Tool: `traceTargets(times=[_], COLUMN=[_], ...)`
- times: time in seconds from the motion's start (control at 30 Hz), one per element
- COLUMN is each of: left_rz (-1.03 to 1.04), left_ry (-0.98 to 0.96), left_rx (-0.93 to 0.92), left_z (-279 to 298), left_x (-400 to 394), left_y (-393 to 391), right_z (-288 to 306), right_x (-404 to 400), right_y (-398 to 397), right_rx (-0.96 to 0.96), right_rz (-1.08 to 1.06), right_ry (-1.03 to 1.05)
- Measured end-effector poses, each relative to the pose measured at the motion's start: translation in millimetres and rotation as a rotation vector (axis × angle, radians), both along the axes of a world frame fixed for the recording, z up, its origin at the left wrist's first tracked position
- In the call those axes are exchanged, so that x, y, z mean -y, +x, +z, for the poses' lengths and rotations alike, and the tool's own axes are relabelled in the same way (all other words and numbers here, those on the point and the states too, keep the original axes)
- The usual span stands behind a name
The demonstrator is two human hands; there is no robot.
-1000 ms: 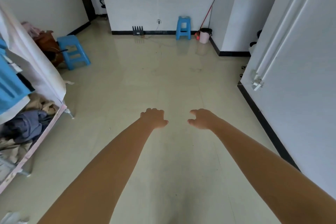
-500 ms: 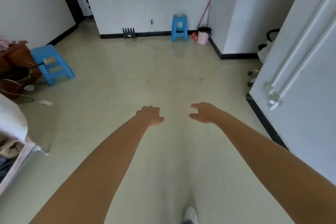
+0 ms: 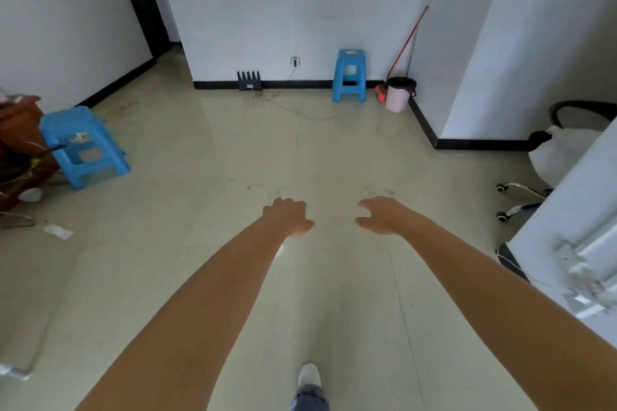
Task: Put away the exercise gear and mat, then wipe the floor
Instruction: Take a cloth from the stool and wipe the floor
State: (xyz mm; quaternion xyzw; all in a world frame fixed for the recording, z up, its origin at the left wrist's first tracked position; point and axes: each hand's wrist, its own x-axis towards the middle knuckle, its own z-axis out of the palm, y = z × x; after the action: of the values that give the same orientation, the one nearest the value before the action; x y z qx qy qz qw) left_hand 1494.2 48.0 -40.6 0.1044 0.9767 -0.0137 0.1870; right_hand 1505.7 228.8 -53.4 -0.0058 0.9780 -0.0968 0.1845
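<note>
Both my arms reach forward over the pale tiled floor [image 3: 207, 243]. My left hand [image 3: 289, 217] and my right hand [image 3: 379, 214] hang side by side with loosely curled fingers and hold nothing. At the far wall a red-handled mop [image 3: 405, 43] leans in the corner beside a pink bucket [image 3: 399, 95]. No mat or exercise gear shows in this view. My white shoe [image 3: 309, 375] shows at the bottom edge.
A blue stool [image 3: 349, 75] stands at the far wall next to a black router [image 3: 249, 81] with a cable. Another blue stool [image 3: 83, 147] and a brown bag [image 3: 18, 130] sit left. A wheeled chair base [image 3: 521, 200] and white door [image 3: 574, 227] are right.
I have walked forward into the room. The clothes rack on the left has slid out of view, the far wall is closer, and a chair base has appeared on the right.
</note>
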Motion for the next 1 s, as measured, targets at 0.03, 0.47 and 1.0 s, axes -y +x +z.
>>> traceTargets(times=[0.03,0.47,1.0], left_rz=[-0.008,-0.045,-0.012], left_ry=[0.002,-0.02,0.014], left_rx=[-0.005,0.044,0.038], left_z=[1,2,7], left_x=[-3,-49,-166], left_y=[-33,-403,-862], right_z=[2,0,-2], right_x=[-2,-56,-165], right_y=[-31,-384,-858], right_rx=[-0.003,0.059,0.054], right_rz=[-0.004,-0.064,-0.055], right_ry=[0.007,-0.026,-0.068])
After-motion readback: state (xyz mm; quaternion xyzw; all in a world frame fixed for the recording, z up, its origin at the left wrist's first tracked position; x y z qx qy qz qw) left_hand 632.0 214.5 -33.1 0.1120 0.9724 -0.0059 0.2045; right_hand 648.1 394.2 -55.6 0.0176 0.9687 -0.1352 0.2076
